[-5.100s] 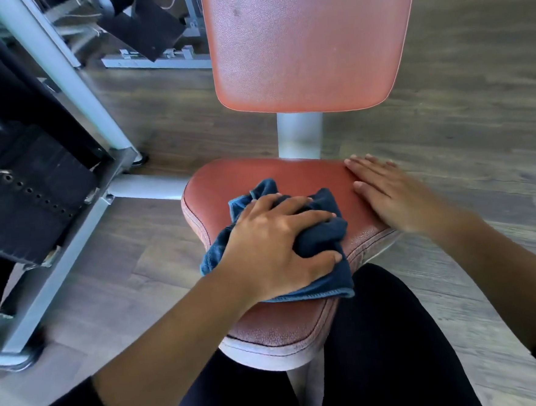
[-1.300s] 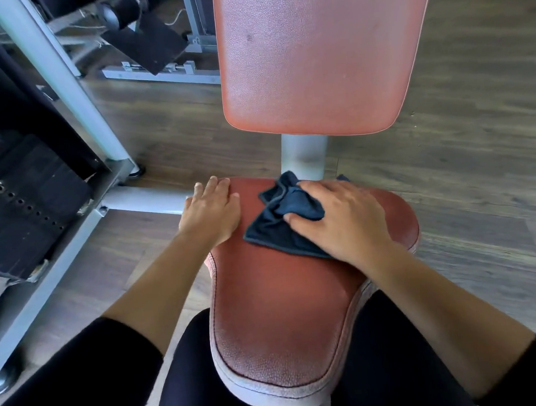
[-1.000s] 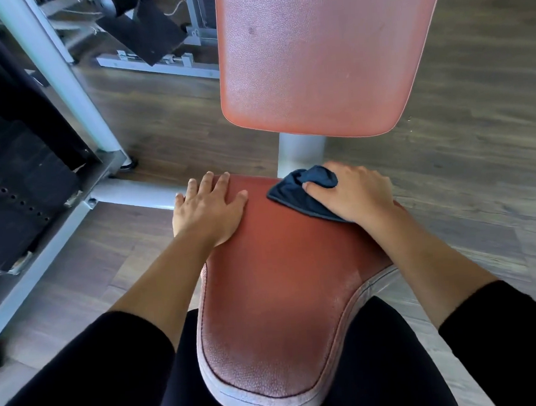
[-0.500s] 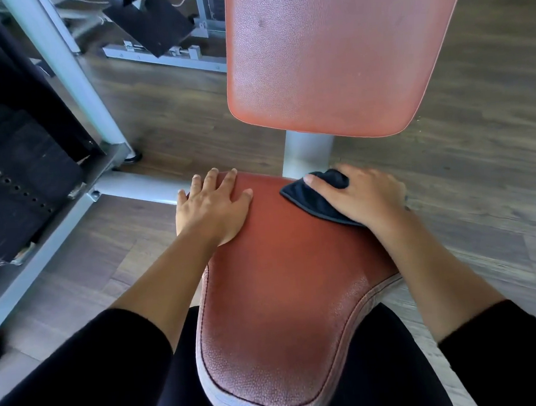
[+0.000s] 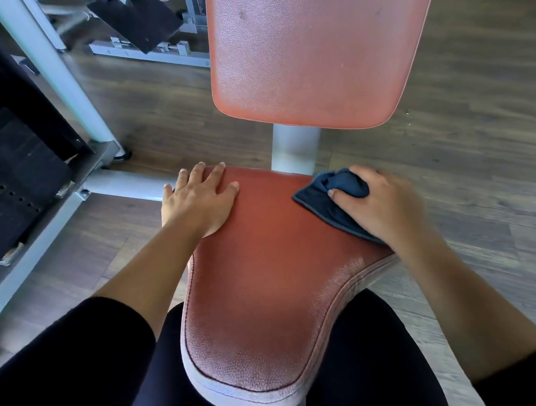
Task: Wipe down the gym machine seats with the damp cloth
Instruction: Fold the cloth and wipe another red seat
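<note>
Your right hand [image 5: 384,207] is smeared with motion blur, and it covers most of the dark blue cloth [image 5: 326,198], so you can't see how far the fabric reaches under the palm. The seat's [image 5: 266,282] far right corner is hidden beneath both. The backrest [image 5: 310,51] runs off the top edge. The weight stack [image 5: 8,176] is cut off at the left edge.
</note>
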### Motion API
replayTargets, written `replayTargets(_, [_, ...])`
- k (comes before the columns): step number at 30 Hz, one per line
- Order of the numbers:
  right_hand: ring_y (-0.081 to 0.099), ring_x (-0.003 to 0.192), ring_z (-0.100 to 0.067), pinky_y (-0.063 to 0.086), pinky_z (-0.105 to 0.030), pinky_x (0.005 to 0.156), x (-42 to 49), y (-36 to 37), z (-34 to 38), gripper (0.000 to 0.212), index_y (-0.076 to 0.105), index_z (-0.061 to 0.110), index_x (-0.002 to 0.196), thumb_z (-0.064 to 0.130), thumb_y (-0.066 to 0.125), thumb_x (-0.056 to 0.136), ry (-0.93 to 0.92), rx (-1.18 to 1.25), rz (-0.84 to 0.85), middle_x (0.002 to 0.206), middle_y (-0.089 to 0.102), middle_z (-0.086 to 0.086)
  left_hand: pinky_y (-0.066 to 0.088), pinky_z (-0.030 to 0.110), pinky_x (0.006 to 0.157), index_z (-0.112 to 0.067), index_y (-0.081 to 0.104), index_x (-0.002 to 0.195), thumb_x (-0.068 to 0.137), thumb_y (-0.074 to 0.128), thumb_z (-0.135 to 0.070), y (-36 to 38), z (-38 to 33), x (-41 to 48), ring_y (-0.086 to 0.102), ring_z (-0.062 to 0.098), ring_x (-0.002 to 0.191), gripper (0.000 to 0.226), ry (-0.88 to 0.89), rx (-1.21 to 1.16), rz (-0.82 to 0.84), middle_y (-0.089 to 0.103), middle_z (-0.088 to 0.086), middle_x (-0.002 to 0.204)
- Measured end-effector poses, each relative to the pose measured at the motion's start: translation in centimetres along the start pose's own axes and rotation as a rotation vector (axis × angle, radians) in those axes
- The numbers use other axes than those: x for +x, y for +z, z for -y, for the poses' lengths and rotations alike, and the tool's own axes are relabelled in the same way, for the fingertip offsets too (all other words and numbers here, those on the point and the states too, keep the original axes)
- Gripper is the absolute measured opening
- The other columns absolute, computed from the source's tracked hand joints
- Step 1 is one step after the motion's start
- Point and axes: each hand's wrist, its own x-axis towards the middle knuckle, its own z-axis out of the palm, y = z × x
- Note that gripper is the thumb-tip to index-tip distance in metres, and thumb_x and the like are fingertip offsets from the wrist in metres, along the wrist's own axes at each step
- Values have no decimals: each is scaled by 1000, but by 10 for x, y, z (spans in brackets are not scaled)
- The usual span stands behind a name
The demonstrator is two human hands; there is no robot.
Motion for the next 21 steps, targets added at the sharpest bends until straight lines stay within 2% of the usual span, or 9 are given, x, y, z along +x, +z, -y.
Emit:
replayTargets(3, [59, 99, -29, 40, -31, 69, 19, 1, 7, 43, 61, 37, 111, 63, 51, 78, -20, -33, 92, 104, 67, 2, 6, 44, 117, -44, 14, 148, 94, 24, -60, 0, 0, 0, 4, 20, 147, 57, 5, -8, -6, 9, -7, 159])
replayTargets(5, [58, 102, -28, 40, -31, 71, 16, -2, 7, 42, 59, 39, 117, 60, 52, 82, -59, -29, 90, 109, 65, 2, 7, 44, 117, -44, 16, 147, 94, 25, -60, 0, 0, 0, 5, 20, 147, 57, 12, -14, -15, 11, -6, 159])
replayTargets(9, [56, 108, -21, 49, -35, 84, -23, -14, -2, 53, 57, 36, 124, 61, 46, 78, -259, 59, 6, 119, 61, 9, 9, 43, 118, -44, 24, 146, 93, 33, -58, -1, 3, -1, 8, 19, 146, 55, 36, -61, -29, 16, -6, 158])
replayTargets(12, [53, 115, -16, 48, -38, 92, -56, -23, -10, 48, 61, 33, 121, 53, 54, 79, -403, 128, -88, 123, 59, 10, 12, 40, 118, -40, 41, 139, 90, 51, -49, -5, 2, -7, 16, 17, 145, 50, 48, -232, -91, 28, -8, 154])
replayTargets(15, [55, 118, -22, 47, -46, 94, -83, -21, -12, 48, 66, 26, 118, 49, 61, 77, -531, 198, -191, 123, 62, 2, 19, 39, 116, -35, 57, 126, 87, 62, -35, -7, -1, -21, 27, 16, 140, 40, 128, -381, -158, 42, -9, 146])
replayTargets(17, [57, 116, -25, 46, -48, 94, -97, -14, -5, 47, 69, 22, 114, 49, 61, 77, -612, 259, -276, 120, 64, -3, 13, 39, 118, -31, 58, 127, 90, 61, -29, -6, -2, -36, 24, 16, 142, 38, 200, -382, -145, 42, -6, 147])
replayTargets(21, [62, 110, -28, 49, -48, 89, -101, -2, 7, 50, 70, 21, 112, 55, 49, 82, -714, 303, -390, 111, 68, -8, -5, 34, 117, -31, 45, 138, 96, 50, -30, 1, 2, -64, 9, 11, 146, 42, 291, -382, -65, 30, -9, 153])
